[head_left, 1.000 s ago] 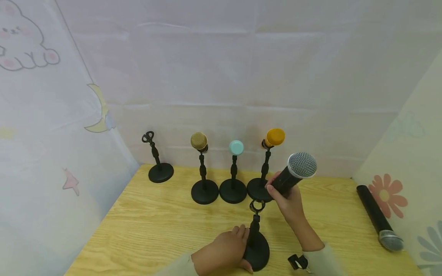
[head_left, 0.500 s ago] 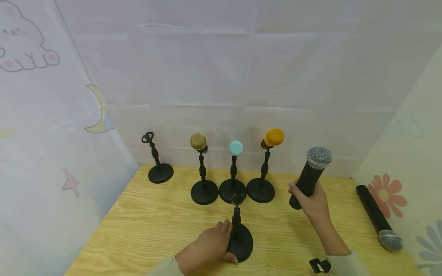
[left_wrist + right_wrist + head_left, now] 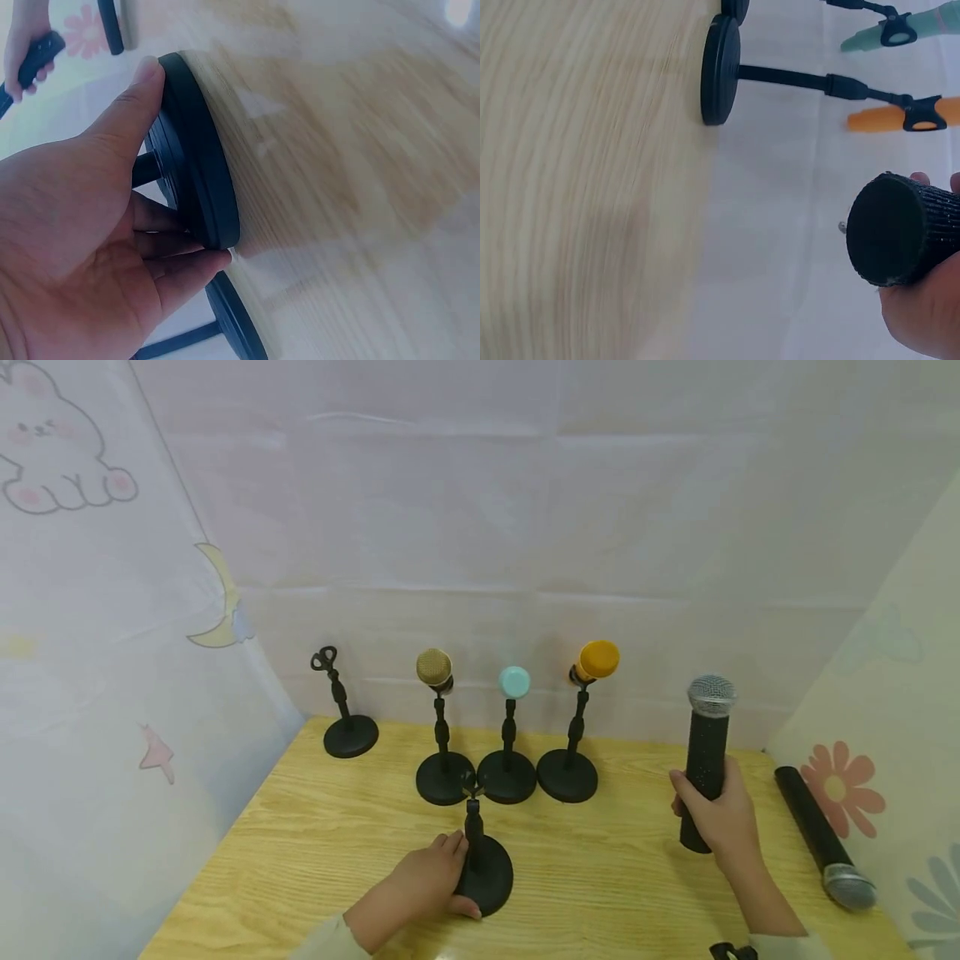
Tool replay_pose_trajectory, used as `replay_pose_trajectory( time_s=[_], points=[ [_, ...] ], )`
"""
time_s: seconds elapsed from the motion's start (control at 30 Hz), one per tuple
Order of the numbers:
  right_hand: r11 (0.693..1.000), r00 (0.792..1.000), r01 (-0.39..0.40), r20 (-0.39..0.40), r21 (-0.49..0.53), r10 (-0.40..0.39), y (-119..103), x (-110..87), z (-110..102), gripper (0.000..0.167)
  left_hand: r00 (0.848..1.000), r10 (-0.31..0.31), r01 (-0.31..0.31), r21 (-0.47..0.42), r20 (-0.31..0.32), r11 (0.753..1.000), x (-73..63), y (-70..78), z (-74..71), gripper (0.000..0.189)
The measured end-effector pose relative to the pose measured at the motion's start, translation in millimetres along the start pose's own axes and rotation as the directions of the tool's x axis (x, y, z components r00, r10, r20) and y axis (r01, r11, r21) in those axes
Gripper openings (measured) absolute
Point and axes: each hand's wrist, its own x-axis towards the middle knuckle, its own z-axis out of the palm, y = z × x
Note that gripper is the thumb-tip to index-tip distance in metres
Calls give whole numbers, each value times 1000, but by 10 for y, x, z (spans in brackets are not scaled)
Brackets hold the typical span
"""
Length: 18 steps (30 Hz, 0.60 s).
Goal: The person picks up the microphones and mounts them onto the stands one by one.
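Observation:
My left hand (image 3: 422, 878) grips the round base of a black microphone stand (image 3: 491, 881), whose clip at the top holds nothing. In the left wrist view, the thumb and fingers lie on opposite sides of the base's rim (image 3: 199, 157). Further right, my right hand (image 3: 726, 818) holds a black microphone (image 3: 707, 747) around its handle, its silver mesh head upward and its lower end above the table. The right wrist view shows the flat black end of this microphone (image 3: 889, 232); its head lies out of that frame.
Along the back wall stand microphones on stands: gold (image 3: 434, 668), mint (image 3: 513, 683) and orange (image 3: 598, 660). A stand without microphone (image 3: 350, 735) is at back left. Another black microphone (image 3: 825, 839) lies at the right edge. A black clip (image 3: 733, 951) sits near the right sleeve.
My left hand has slid the stand leftward over the table. My right hand has carried the microphone right and away from the stand, turning it from tilted to nearly upright.

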Motion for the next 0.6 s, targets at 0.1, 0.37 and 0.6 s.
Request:
replay_pose_trajectory(
  time_s=[0.1, 0.37, 0.6],
  points=[
    [997, 998, -53, 22, -54, 54, 53, 27, -81, 54, 1000, -13, 13, -13, -8, 1000, -35, -86, 18, 104],
    [952, 968, -181, 127, -248, 217, 299, 97, -317, 81, 998, -61, 59, -61, -27, 996, -174, -237, -33, 102],
    [896, 927, -163, 247, -413, 282, 497, 191, -514, 82, 996, -82, 77, -103, -39, 992, -264, -322, -68, 101]
  ],
)
